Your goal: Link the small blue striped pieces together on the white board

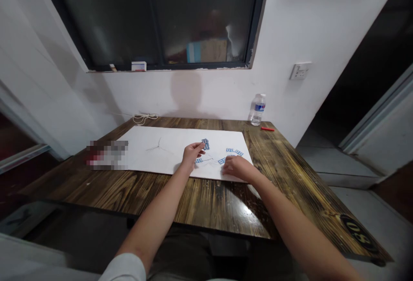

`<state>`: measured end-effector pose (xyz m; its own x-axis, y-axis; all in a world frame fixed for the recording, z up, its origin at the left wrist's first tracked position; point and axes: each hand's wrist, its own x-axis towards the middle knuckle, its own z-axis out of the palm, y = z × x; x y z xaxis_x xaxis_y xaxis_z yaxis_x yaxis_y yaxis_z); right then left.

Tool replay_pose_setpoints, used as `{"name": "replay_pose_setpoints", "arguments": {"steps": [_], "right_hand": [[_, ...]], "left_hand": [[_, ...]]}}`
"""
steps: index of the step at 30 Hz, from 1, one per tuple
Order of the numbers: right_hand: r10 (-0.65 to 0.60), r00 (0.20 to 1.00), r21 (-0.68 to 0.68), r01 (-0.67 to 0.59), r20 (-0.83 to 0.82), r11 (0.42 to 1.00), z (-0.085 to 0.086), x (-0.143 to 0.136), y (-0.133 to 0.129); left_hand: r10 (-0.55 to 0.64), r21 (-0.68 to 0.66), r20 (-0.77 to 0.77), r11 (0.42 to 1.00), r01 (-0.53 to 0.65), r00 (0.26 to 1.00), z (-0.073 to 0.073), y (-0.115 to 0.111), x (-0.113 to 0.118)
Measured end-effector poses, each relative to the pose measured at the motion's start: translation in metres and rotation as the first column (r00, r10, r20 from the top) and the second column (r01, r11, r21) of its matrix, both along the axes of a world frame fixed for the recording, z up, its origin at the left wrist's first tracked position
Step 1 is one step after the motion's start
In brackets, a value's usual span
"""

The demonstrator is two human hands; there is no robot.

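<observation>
Between the thumb and fingers of my left hand [192, 154] is a small blue-and-black striped flat piece [206, 144], held up above a white board [180, 137]. My right hand [240, 168] rests low over the board's right part, fingers bent down; their tips and anything between them cannot be made out. Around it lie several similar blue pieces, among them a slanted piece [238, 152] and a piece by the fingers [221, 161]. Another blue piece [199, 160] lies just beside my left hand. Thin dark branching lines [158, 146] mark the board's left half.
The board lies on a brown wooden table [290, 190]. At the back right stand a water bottle [258, 109] and a red stick-like object [267, 129]. A coiled pale cable [145, 118] lies at the back left. A window and wall rise behind.
</observation>
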<state>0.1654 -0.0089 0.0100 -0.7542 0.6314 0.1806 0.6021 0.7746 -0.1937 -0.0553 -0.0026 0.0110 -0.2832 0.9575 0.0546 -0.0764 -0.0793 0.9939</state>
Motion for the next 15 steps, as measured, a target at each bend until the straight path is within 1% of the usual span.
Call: {"name": "replay_pose_setpoints", "arguments": {"steps": [6,15], "right_hand": [[0.004,0.99,0.087,-0.016,0.138,0.996,0.001,-0.004,-0.002],[-0.061,0.952,0.165,0.012,0.299,0.986,0.003,-0.014,-0.006]], "left_hand": [[0.004,-0.022,0.049,1.0,-0.003,0.999,0.0,0.0,0.001],[0.015,-0.028,0.036,1.0,-0.014,0.999,-0.003,0.002,0.0]]}}
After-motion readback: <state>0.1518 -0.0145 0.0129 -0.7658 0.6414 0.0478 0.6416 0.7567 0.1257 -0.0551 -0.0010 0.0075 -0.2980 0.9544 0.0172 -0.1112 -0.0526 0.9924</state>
